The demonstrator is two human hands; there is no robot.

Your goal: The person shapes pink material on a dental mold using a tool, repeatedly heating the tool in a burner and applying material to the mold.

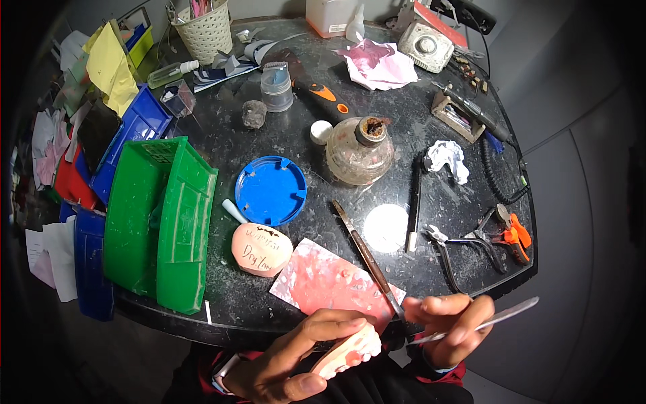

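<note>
Below the table's front edge, my left hand (286,360) grips a pale pink dental cast (350,351) with a row of teeth and reddish patches, fingers above and thumb below. To its right, apart from the cast, my right hand (456,330) is closed round a thin metal spatula (515,311). The spatula's flat end points up to the right; its other end points toward the cast. Just beyond both hands lies a pink-smeared sheet (330,279). Across its right side rests a wooden-handled wax knife (367,254). A second pink plaster piece (262,249) bears handwriting.
A glass spirit burner (360,158) stands mid-table, near a blue round lid (271,190). Green (185,229) and blue bins line the left. Pliers (471,242), orange-handled cutters (517,236) and a white plaster arch (446,160) lie right. A corded handpiece (478,114) rests behind.
</note>
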